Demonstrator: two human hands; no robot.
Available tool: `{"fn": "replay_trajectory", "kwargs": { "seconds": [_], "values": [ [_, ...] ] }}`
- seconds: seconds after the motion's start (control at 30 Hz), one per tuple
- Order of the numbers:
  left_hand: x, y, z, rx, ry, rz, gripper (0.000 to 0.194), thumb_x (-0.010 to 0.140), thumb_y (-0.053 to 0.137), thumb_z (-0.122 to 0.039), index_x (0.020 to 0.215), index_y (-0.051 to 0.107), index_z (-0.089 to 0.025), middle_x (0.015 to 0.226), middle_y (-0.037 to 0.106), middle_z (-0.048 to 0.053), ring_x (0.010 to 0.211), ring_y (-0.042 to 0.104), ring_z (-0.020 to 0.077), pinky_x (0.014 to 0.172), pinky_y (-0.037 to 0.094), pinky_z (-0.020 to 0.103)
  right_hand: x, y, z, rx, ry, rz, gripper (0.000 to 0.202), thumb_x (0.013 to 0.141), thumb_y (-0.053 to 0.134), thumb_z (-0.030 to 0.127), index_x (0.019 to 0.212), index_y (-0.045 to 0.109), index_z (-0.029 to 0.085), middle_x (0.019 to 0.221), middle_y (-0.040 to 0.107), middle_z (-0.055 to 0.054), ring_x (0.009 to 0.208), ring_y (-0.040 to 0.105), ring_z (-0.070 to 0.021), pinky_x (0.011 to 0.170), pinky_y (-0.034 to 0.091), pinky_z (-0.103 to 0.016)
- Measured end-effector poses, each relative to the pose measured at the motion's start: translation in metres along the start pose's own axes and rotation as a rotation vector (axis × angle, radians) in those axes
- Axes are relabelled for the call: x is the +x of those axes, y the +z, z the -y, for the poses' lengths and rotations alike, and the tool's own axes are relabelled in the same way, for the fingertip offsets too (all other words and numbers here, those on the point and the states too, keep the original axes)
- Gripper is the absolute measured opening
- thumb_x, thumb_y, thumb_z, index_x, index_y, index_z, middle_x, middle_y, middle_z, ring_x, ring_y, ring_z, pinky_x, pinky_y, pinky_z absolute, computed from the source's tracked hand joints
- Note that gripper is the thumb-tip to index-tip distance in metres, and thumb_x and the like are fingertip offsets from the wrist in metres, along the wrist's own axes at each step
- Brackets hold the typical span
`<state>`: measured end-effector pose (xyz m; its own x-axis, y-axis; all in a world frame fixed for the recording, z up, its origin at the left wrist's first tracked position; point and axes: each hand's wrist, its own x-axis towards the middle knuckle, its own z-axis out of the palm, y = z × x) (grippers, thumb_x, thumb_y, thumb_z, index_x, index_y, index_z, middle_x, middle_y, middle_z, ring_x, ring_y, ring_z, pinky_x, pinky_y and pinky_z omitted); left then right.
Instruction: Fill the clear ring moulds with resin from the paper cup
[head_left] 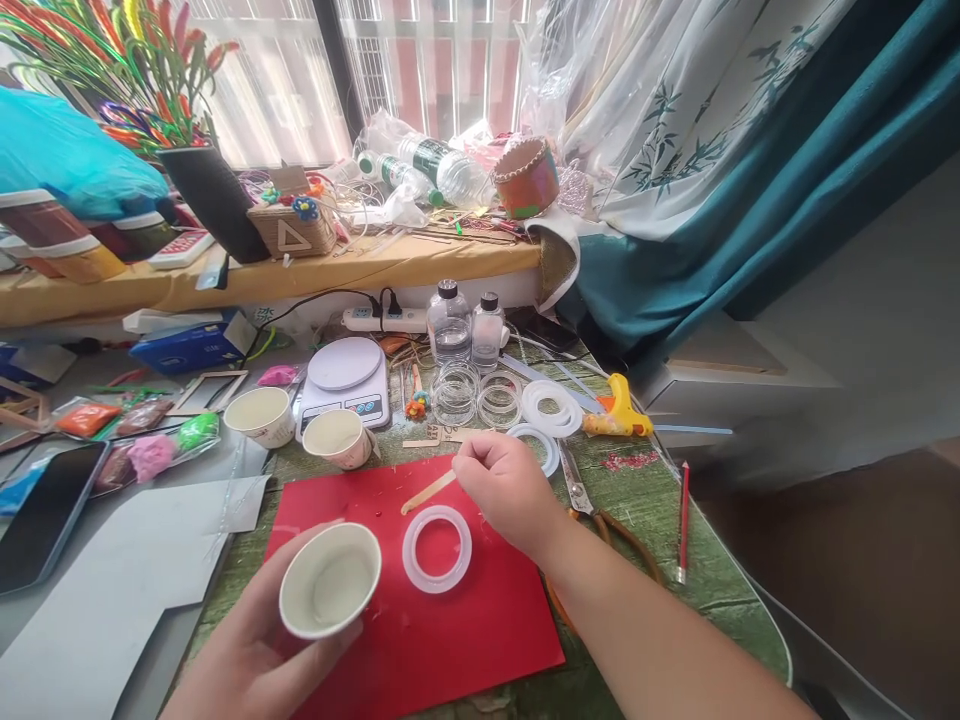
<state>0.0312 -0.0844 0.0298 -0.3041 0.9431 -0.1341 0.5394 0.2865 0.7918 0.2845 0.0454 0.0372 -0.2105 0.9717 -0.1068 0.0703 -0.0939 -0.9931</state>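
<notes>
My left hand (277, 640) is wrapped round a white paper cup (331, 580), its open mouth tipped toward me, with what looks like clear liquid inside. A flat wooden stick (429, 492) is pinched in my right hand (504, 485), pointing left and down. Below the stick, a round translucent ring mold (437, 583) lies on a red sheet (480, 640). Small drops dot the sheet near the stick's tip. The far edge of the ring mold is closest to my right hand.
Two more paper cups (339, 440) stand near a white kitchen scale (346, 380). Behind are two clear bottles (450, 325) and several stacked rings (551, 408). At right lie a yellow glue gun (621, 408), scissors (577, 482) and a red pencil (683, 520). A phone (49, 510) sits left.
</notes>
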Motion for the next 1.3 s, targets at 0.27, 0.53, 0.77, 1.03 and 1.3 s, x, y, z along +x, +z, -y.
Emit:
{"fn": "replay_trajectory", "kwargs": {
  "seconds": [0.27,0.53,0.77,1.03,1.3],
  "values": [
    [0.019,-0.010,0.013,0.227,0.176,-0.023,0.059,0.088,0.078,-0.067,0.134,0.071,-0.030,0.131,0.083,0.008,0.120,0.080,0.0353,0.097,0.066,0.036,0.000,0.004,-0.002,-0.031,-0.045,-0.001,0.025,0.075,0.056,0.034,0.060,0.037,0.026,0.063,0.038,0.004,0.065,0.036,-0.0154,0.061,0.029,-0.031],
    [0.034,-0.012,0.024,0.319,0.473,0.022,0.042,0.097,0.070,-0.047,0.138,0.069,-0.035,0.138,0.080,0.003,0.125,0.078,0.0313,0.111,0.063,0.042,0.000,0.002,-0.004,-0.025,-0.003,0.038,0.023,0.072,0.055,0.030,0.059,0.036,0.026,0.060,0.035,0.006,0.063,0.035,-0.0139,0.058,0.026,-0.030],
    [0.046,-0.008,0.043,0.365,0.630,0.020,0.047,0.100,0.073,-0.046,0.145,0.063,-0.035,0.139,0.079,0.004,0.123,0.079,0.0302,0.107,0.067,0.042,0.000,0.006,-0.011,-0.054,0.028,0.056,0.025,0.075,0.058,0.027,0.060,0.038,0.025,0.059,0.040,0.006,0.062,0.038,-0.0135,0.058,0.028,-0.029],
    [0.047,-0.007,0.040,0.359,0.681,0.055,0.049,0.101,0.072,-0.042,0.147,0.060,-0.034,0.139,0.079,0.006,0.124,0.080,0.0295,0.106,0.068,0.040,0.003,0.012,-0.023,-0.176,-0.084,0.072,0.029,0.092,0.058,0.034,0.068,0.045,0.024,0.065,0.048,0.005,0.066,0.045,-0.0150,0.063,0.034,-0.030],
    [0.043,-0.004,0.040,0.365,0.666,0.031,0.050,0.100,0.073,-0.042,0.147,0.058,-0.033,0.134,0.082,0.005,0.119,0.084,0.0283,0.099,0.071,0.036,0.002,0.011,-0.018,-0.095,-0.075,0.024,0.027,0.085,0.060,0.033,0.065,0.043,0.025,0.064,0.046,0.005,0.065,0.044,-0.0152,0.062,0.034,-0.029]
  ]
}}
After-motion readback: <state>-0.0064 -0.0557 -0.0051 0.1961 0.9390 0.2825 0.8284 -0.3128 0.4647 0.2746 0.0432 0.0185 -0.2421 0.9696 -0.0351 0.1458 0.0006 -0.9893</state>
